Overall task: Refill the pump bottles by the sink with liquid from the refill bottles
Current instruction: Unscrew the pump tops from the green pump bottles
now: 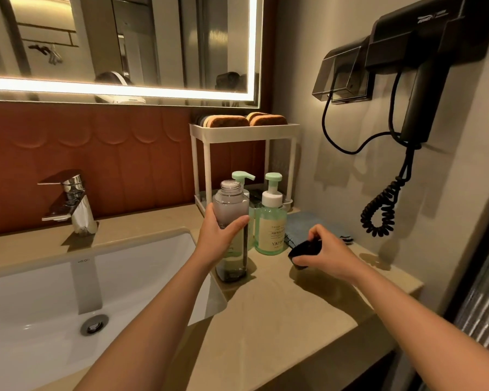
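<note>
A tall clear refill bottle (231, 206) stands on the counter beside the sink, its threaded neck uncapped. My left hand (219, 239) grips its middle. My right hand (326, 253) holds a black cap (304, 251) just above the counter, to the right of the bottles. Two pump bottles with mint-green pumps stand behind. One green pump bottle (271, 221) with a white collar and printed label is in plain view. The other pump bottle (242, 179) is mostly hidden behind the refill bottle.
A white two-tier rack (244, 134) holding sponges stands against the wall behind the bottles. A blue cloth (308, 224) lies on the beige counter (280, 306). The white sink (54, 300) and chrome tap (71, 204) are at left. A black wall hair dryer (424, 80) with coiled cord hangs at right.
</note>
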